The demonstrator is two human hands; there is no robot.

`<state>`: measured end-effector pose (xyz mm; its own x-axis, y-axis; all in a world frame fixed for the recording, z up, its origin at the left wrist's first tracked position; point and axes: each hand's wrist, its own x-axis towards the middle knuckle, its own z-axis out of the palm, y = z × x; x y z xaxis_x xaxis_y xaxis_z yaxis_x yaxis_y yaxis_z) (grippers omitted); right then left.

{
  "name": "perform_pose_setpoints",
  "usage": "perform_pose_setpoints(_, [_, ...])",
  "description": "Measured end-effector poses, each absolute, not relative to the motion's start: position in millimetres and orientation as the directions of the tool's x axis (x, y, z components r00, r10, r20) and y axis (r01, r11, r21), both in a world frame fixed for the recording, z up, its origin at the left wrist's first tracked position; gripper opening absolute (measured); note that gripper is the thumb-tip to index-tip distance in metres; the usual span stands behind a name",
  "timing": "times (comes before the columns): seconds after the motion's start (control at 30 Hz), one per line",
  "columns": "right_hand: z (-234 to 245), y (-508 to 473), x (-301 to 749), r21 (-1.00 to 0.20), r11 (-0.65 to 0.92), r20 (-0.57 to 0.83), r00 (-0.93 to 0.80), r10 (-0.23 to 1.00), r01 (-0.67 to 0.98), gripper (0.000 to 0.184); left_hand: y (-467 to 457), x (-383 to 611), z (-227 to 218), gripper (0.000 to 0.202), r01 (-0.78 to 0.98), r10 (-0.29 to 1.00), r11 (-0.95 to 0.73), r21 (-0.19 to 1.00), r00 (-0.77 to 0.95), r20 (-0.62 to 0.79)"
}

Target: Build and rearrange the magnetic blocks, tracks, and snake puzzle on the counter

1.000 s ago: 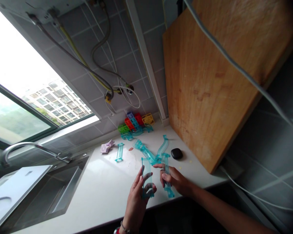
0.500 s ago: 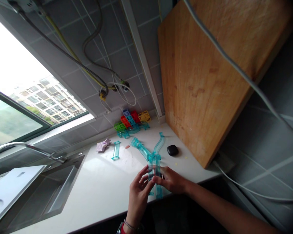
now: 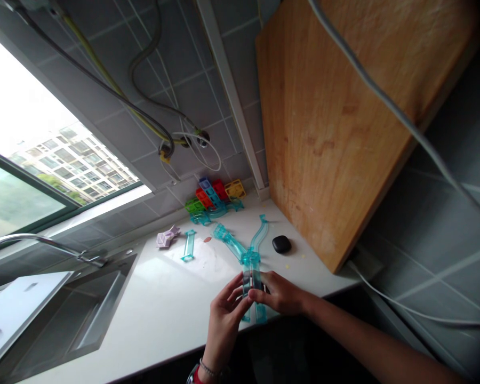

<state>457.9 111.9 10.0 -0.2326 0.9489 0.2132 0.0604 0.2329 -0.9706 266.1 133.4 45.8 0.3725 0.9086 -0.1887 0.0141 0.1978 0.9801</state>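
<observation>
My left hand (image 3: 227, 305) and my right hand (image 3: 283, 293) meet at the counter's front edge, closed around translucent teal toy track pieces (image 3: 256, 280). The thumbs and fingertips press on the pieces from both sides, and the fingers partly cover them. The far end of the held pieces meets a wider teal track section (image 3: 232, 244) that slants away to the left. A curved teal track piece (image 3: 260, 233) extends beyond it; whether all of these are joined I cannot tell. Another straight teal piece (image 3: 189, 246) lies apart on the left.
Against the back wall sit coloured plastic blocks (image 3: 210, 193) with more teal track. A folded lilac object (image 3: 168, 237) and a black rounded case (image 3: 281, 244) rest on the white counter (image 3: 164, 309). The sink (image 3: 80, 314) is left; a big wooden board (image 3: 324, 133) leans right.
The far ends of the held track pieces have drawn slightly closer together. Both hands keep their grip in nearly the same place. The whole view has shifted a little.
</observation>
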Motion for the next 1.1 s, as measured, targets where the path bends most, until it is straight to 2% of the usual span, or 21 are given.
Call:
perform_pose_setpoints(0.13, [7, 112, 458, -0.971, 0.223, 0.196, -0.253, 0.947, 0.084, 0.044, 134, 262, 46, 0.062, 0.037, 0.908, 0.201, 0.979, 0.368, -0.201])
perform_pose_setpoints(0.33, [3, 114, 458, -0.972, 0.214, 0.186, -0.243, 0.952, 0.094, 0.051, 134, 260, 44, 0.053, 0.016, 0.928, 0.161, 0.987, 0.337, -0.157])
perform_pose_setpoints(0.47, [-2, 115, 459, -0.968, 0.249, 0.232, -0.239, 0.943, 0.042, 0.043, 136, 263, 38, 0.052, -0.065, 0.947, 0.214, 0.975, 0.259, -0.190])
perform_pose_setpoints(0.57, [-4, 114, 458, -0.965, 0.263, 0.259, -0.221, 0.940, -0.012, 0.041, 140, 267, 32, 0.044, -0.162, 0.934, 0.286, 0.944, 0.269, -0.236])
perform_pose_setpoints(0.63, [-4, 115, 456, -0.976, 0.213, 0.216, -0.181, 0.960, -0.037, 0.036, 143, 270, 30, 0.039, -0.212, 0.902, 0.375, 0.903, 0.308, -0.302])
perform_pose_setpoints(0.77, [-7, 119, 450, -0.993, 0.117, 0.118, -0.042, 0.992, -0.010, 0.043, 151, 271, 27, 0.051, -0.251, 0.848, 0.492, 0.834, 0.352, -0.395])
perform_pose_setpoints(0.87, [-11, 121, 444, -0.978, 0.125, 0.151, 0.158, 0.976, 0.167, 0.034, 151, 280, 22, 0.057, -0.198, 0.921, 0.352, 0.915, 0.248, -0.300])
perform_pose_setpoints(0.97, [-11, 117, 438, -0.915, 0.133, 0.239, 0.244, 0.940, 0.381, 0.025, 146, 308, 11, 0.053, -0.080, 0.988, 0.152, 0.985, 0.048, -0.148])
perform_pose_setpoints(1.03, [-11, 114, 436, -0.902, 0.101, 0.235, 0.280, 0.931, 0.420, 0.027, 143, 333, 4, 0.048, -0.047, 0.998, 0.022, 0.999, -0.060, -0.025])
perform_pose_setpoints(1.1, [-10, 113, 438, -0.925, 0.064, 0.202, 0.344, 0.917, 0.375, 0.027, 142, 356, 0, 0.043, -0.050, 0.990, -0.047, 0.998, -0.134, 0.040])
